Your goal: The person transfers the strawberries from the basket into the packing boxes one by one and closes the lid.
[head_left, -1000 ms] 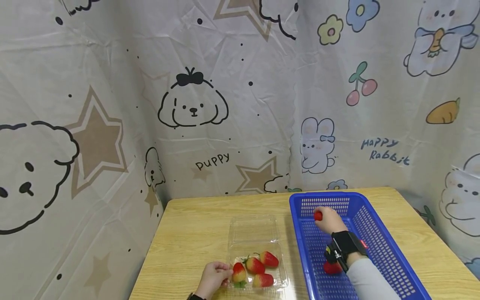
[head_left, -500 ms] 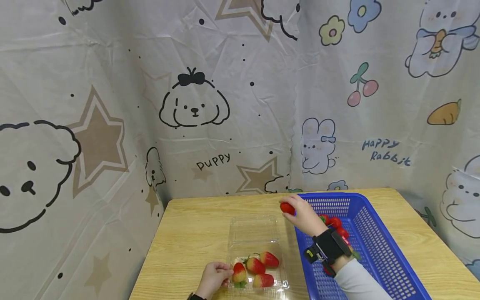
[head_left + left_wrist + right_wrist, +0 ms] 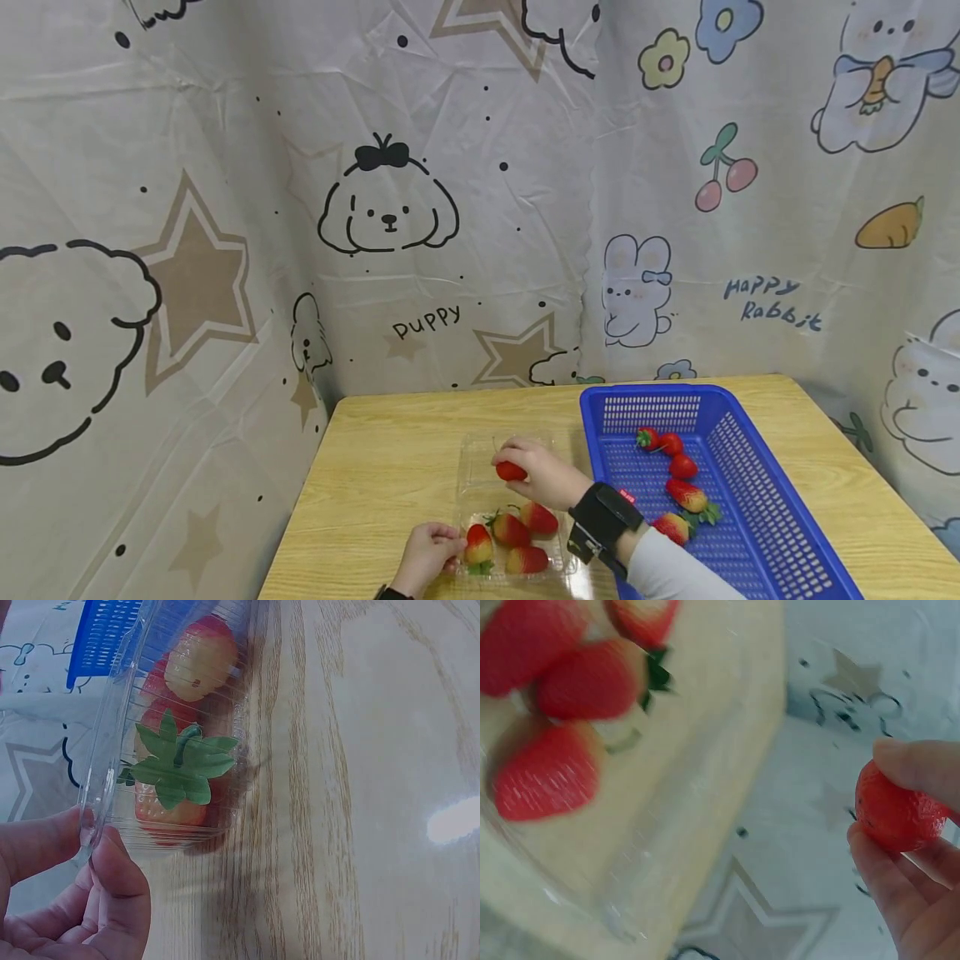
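My left hand [image 3: 425, 557] pinches the left rim of a clear plastic clamshell box [image 3: 112, 742] between thumb and fingers. The box stands with its lid [image 3: 474, 477] folded back on the table. Inside sit several red-and-yellow strawberries; one leafy strawberry [image 3: 478, 546] lies right beside the left fingertips. Over the lid, my right hand [image 3: 547, 477] holds a red strawberry [image 3: 896, 810] between thumb and fingers. Its far end is hidden in the hand. The strawberries in the box [image 3: 592, 681] appear to the left in the right wrist view.
A blue plastic basket [image 3: 591, 433] stands right of the box. Several red fruits lie in it, among them a leafy strawberry [image 3: 686, 495] and a round red one [image 3: 682, 466]. Behind the wooden table [image 3: 397, 450] hangs a printed white cloth [image 3: 465, 208].
My right hand has moved left out of the blue basket with the red strawberry, across to above the box lid. The left hand has stayed on the box rim.
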Tool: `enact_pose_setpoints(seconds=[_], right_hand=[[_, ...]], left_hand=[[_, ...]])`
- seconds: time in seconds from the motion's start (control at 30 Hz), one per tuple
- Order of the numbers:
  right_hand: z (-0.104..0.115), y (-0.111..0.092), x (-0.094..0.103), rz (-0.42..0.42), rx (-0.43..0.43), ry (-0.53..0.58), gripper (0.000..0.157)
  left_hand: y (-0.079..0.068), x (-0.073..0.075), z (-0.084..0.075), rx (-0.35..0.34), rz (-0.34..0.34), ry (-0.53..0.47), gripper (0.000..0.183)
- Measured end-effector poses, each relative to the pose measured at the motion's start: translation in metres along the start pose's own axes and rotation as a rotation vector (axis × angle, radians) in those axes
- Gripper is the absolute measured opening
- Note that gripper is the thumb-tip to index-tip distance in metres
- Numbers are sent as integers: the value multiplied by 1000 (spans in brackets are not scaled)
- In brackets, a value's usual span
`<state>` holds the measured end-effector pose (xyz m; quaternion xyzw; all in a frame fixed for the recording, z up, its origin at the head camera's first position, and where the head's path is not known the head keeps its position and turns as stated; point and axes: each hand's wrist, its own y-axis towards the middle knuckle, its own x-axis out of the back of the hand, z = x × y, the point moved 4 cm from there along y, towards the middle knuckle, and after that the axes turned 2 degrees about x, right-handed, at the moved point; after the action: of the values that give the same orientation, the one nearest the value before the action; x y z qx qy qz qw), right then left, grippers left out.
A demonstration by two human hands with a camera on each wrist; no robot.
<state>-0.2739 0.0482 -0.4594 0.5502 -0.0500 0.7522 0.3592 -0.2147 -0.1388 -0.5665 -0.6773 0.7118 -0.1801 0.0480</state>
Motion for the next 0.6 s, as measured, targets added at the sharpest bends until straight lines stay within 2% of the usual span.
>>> enact_pose_setpoints(seconds=[0.27, 0.37, 0.5, 0.6], right_hand=[[-1, 0, -44, 211, -51, -15, 31], [-4, -3, -57, 256, -77, -19, 30], [-7, -5, -72, 284, -64, -90, 26], [-8, -7, -79, 304, -68, -86, 25]], left_hand=[[0, 0, 0, -13, 7, 3, 12], [0, 0, -1, -20, 8, -1, 11], [-1, 0, -1, -31, 9, -15, 10], [-1, 0, 0, -40, 7, -22, 11]])
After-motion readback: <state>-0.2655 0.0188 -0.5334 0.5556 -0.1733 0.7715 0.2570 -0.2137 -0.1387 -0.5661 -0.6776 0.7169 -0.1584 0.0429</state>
